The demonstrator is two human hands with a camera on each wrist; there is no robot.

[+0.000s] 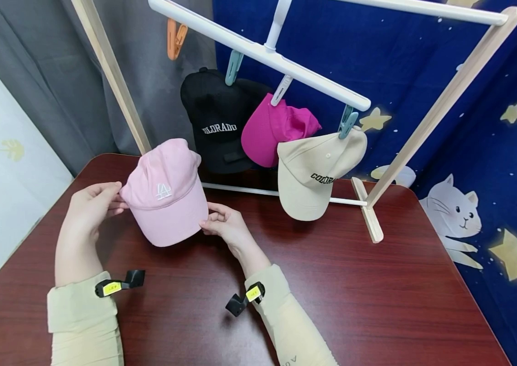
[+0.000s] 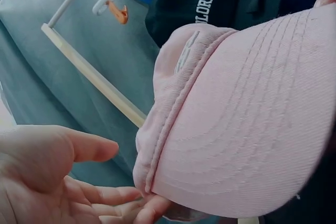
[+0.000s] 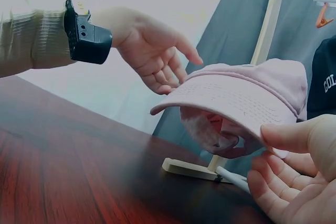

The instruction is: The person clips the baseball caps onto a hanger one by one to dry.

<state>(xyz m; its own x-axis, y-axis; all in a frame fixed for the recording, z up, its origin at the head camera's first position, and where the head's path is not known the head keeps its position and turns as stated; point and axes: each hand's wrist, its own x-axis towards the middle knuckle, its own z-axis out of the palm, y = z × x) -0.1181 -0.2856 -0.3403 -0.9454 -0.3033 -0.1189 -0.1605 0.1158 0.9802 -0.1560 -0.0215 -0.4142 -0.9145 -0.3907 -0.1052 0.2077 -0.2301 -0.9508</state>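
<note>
A light pink baseball cap (image 1: 166, 188) with white "LA" lettering is held up over the table, brim towards me. My right hand (image 1: 226, 226) pinches the brim's right corner, thumb on top and fingers underneath, as the right wrist view shows. At the cap's left side is my left hand (image 2: 68, 177). Its fingertips touch the cap's lower edge, while the thumb stands out straight, apart from the cloth. The cap's hollow inside shows in the right wrist view.
Behind, a white bar (image 1: 258, 51) carries a black cap (image 1: 212, 112), a magenta cap (image 1: 265, 134) and a beige cap (image 1: 306, 178) on clips. An orange clip (image 1: 176, 39) hangs at its left end without a cap. The wooden stand's foot (image 1: 370, 218) rests on the dark red table (image 1: 377, 305).
</note>
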